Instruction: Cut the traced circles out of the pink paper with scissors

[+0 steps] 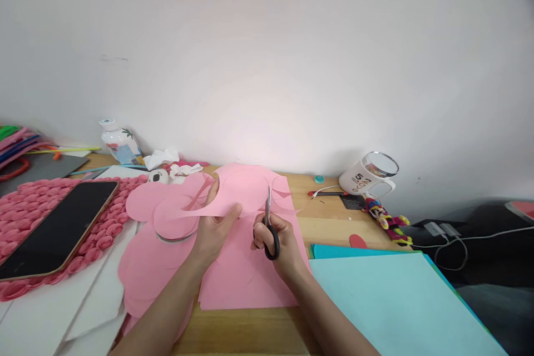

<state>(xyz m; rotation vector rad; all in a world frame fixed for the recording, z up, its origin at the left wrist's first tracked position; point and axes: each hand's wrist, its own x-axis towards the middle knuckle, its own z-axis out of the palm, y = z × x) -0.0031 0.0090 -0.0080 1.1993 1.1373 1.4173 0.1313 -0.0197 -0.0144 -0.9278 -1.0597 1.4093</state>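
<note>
My left hand (216, 225) pinches a sheet of pink paper (242, 189), thumb on top and fingers beneath, holding it raised above the table. In my right hand (277, 239) is a pair of scissors (272, 236) with black handles. Their blades point away from me and meet the right part of the held sheet, where a curved cut edge shows. Below lies a stack of pink sheets (250, 289). Round pink paper cutouts (146, 267) overlap in a pile to the left, partly behind my left forearm.
A phone (62, 228) rests on rows of rolled pink paper roses (29, 200) at left. Behind stand a white bottle (120, 142) and crumpled tissue (161, 158). At right are a white mug (362, 175), a small doll (387, 219) and light blue paper (387, 295).
</note>
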